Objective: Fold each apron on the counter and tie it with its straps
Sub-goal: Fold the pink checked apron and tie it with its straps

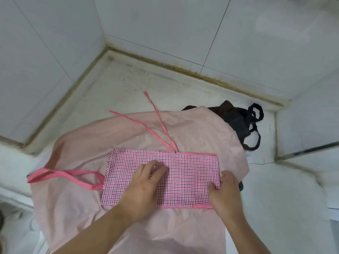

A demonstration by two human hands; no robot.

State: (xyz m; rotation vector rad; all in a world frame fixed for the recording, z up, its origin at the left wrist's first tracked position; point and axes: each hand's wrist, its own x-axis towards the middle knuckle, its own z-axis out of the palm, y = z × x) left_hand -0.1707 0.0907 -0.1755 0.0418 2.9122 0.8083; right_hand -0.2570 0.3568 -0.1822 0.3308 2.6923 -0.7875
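Pink checked fabric apron (163, 173), folded into a rectangle, on a pale pink cloth (77, 180).
Left hand (145, 182) presses it flat-fingered; right hand (225, 191) pinches its right edge.

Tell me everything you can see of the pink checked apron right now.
The pink checked apron lies folded into a flat rectangle of thin woven-looking cloth, on a pale pink sheet. Two thin pink ties run from its far edge; a wider pink loop strap trails off its left end. Striped pink binding edges it. The left hand presses flat on its middle; the right hand pinches its right edge. Not yet tied.
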